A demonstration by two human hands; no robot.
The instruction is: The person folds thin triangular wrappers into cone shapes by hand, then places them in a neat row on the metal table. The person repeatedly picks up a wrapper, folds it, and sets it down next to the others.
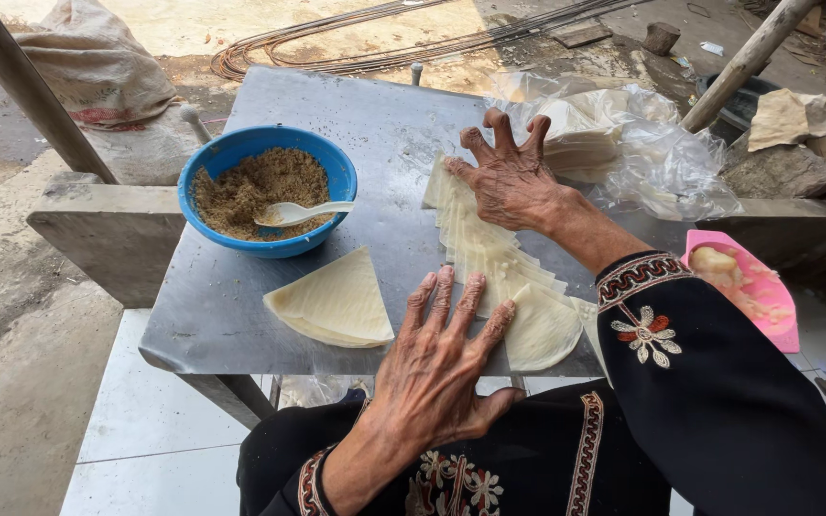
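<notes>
A fanned row of thin, pale pastry sheets (pixel 489 253) runs diagonally across the middle of the frame on a grey metal table (pixel 241 325), each wedge overlapping the next. The right hand (pixel 509 177), at upper centre, rests on the far end of the row with its fingers spread wide and fingertips down on the sheets, grasping nothing. The left hand (pixel 437 368), at lower centre, lies flat with fingers extended and slightly apart, pressing the near end of the row, its fingertips touching the rounded last sheet (pixel 542 330). The sheets look very light, limp and easily torn; they would likely cling to one another, so peeling one up by a free corner or outer curved edge seems safer than pinching the middle. A separate folded stack of wedges (pixel 336 301) lies to the left of the row, near the table's front edge. In the left part of the frame a blue bowl (pixel 231 153) holds brown crumbly filling with a white spoon (pixel 298 212) resting in it. A crumpled clear plastic bag (pixel 652 153) with more sheets sits at upper right, and a pink dish (pixel 767 306) at right, off the table. Bare metal lies between bowl and row; the last sheets sit close to the table's near edge.
</notes>
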